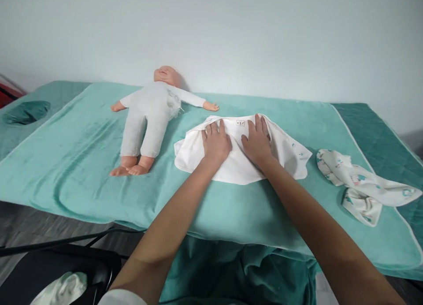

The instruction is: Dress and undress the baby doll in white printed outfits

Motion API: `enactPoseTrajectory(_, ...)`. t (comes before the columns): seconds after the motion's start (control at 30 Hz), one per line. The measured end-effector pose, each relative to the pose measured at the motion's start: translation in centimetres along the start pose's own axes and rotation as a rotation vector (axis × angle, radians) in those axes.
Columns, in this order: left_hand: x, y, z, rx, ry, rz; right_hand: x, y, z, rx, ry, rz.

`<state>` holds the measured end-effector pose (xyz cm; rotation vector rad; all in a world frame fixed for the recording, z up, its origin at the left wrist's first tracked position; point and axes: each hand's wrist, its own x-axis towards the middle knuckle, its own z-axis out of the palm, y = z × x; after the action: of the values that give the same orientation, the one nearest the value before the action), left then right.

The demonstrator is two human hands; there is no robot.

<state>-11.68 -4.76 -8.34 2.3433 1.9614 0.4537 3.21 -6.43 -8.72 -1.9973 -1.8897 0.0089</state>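
A white baby garment (238,164) lies spread on a teal blanket (82,155). Both my hands rest flat on it, side by side. My left hand (215,142) presses its middle with fingers stretched out. My right hand (257,139) lies just to the right, fingers also flat, reaching toward the collar label. A baby doll (148,115) in a pale suit lies on its back to the left of the garment, arms spread. Neither hand touches it.
A second patterned white garment (363,184) lies crumpled at the right of the blanket. A dark chair (66,265) with a pale cloth (61,289) on it stands at the lower left. A white wall runs behind the bed.
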Motion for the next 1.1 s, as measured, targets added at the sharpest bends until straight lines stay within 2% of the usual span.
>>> enactPoseTrajectory(0.1, 1.4, -0.5, 0.3, 0.003, -0.015, -0.014, 2.0, 0.7, 0.8, 0.025, 0.102, 0.020)
enactPoseTrajectory(0.17, 2.5, -0.9, 0.7, 0.010, -0.006, -0.015, 3.4, 1.1, 1.3, 0.017, 0.127, 0.048)
enactPoseTrajectory(0.3, 4.2, -1.5, 1.8, 0.020, 0.036, -0.004, 5.4, 1.5, 2.1, -0.011, 0.083, 0.056)
enactPoseTrajectory(0.5, 4.6, -1.8, 2.5, 0.037, 0.122, 0.010, 5.9, 2.5, 3.7, -0.020, -0.001, -0.032)
enactPoseTrajectory(0.7, 4.8, -2.1, 2.9, 0.031, 0.067, 0.011, 5.8, 2.2, 4.0, -0.043, -0.069, -0.003)
enactPoseTrajectory(0.83, 4.0, -2.1, 2.6, 0.023, 0.104, 0.069, 4.8, 1.7, 2.8, -0.112, -0.130, 0.007)
enactPoseTrajectory(0.97, 1.8, -2.6, 1.9, -0.021, 0.126, 0.195, 3.3, 2.8, 1.3, -0.144, -0.184, 0.049)
enactPoseTrajectory(1.1, -0.8, -3.3, 1.1, -0.096, 0.155, 0.287, 2.2, 4.3, 0.6, -0.162, -0.128, 0.042)
